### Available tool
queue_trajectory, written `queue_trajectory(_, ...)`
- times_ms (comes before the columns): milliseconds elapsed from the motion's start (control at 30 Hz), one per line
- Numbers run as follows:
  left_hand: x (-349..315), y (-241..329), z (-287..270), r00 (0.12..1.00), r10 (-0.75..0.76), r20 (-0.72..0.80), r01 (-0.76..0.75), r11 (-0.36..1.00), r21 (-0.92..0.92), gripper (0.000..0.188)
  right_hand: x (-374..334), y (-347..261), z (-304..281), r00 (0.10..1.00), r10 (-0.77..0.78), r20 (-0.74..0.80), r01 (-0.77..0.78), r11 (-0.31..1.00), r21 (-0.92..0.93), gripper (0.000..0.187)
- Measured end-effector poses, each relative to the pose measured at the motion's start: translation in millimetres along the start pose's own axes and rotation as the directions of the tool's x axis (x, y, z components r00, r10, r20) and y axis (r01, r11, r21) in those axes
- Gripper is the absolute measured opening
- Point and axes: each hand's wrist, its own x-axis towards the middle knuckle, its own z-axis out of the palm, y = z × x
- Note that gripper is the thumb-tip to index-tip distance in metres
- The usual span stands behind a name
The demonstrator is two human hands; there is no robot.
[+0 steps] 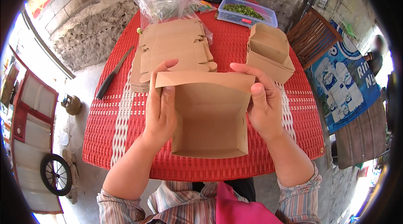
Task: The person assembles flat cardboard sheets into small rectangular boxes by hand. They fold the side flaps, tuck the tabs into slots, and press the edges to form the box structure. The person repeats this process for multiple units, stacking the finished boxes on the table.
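Note:
Between my hands is a brown cardboard food box (210, 131), its lid raised and its hollow inside facing me. My left hand (161, 108) grips the left side near the lid's corner, thumb on the inner face. On the opposite corner my right hand (264, 106) has its thumb against the lid's edge, the index finger stretched behind it. Just beyond the box lies a stack of flat cardboard box blanks (172, 47). To the right of that stack sit folded cardboard boxes (270, 64), one on top of another.
A red woven table (113, 127) with white stripes bears everything. At its left edge lies a knife (111, 77) with a black handle. Along the back are a clear plastic bag (163, 1) and a clear tub (270, 18) of chopped greens. A wooden chair (312, 39) stands at right.

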Motion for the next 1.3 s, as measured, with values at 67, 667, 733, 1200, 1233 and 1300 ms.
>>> queue_trajectory(67,1.0,1.2,2.9,0.998,0.021,-0.055,-0.019,0.999,0.041,0.034,-3.2,3.6,-5.7,0.998,-0.004,0.058,0.007,0.998,-0.061,0.039)
queue_trajectory(667,-10.2,20.6,17.3,0.991,-0.134,-0.027,0.132,0.987,-0.093,0.030,-0.9,14.8,-4.4,0.944,-0.236,-0.230,0.112,0.886,-0.450,0.015)
queue_trajectory(733,-11.3,20.4,17.6,0.986,-0.165,-0.004,0.164,0.983,-0.085,0.030,0.1,17.4,-7.1,0.933,-0.272,-0.235,0.110,0.838,-0.535,0.016)
queue_trajectory(1200,-4.1,22.3,14.1,0.951,-0.230,0.205,0.304,0.802,-0.515,0.046,3.9,16.4,-6.9,0.936,-0.217,-0.278,0.045,0.856,-0.515,0.024)
queue_trajectory(1233,-4.6,20.3,14.8,0.952,-0.224,0.208,0.302,0.797,-0.523,0.046,3.9,17.2,-6.8,0.935,-0.215,-0.282,0.045,0.861,-0.506,0.024)
queue_trajectory(1300,-3.7,19.4,13.7,0.953,-0.214,0.216,0.299,0.790,-0.535,0.046,3.9,17.1,-4.8,0.937,-0.207,-0.282,0.052,0.880,-0.472,0.024)
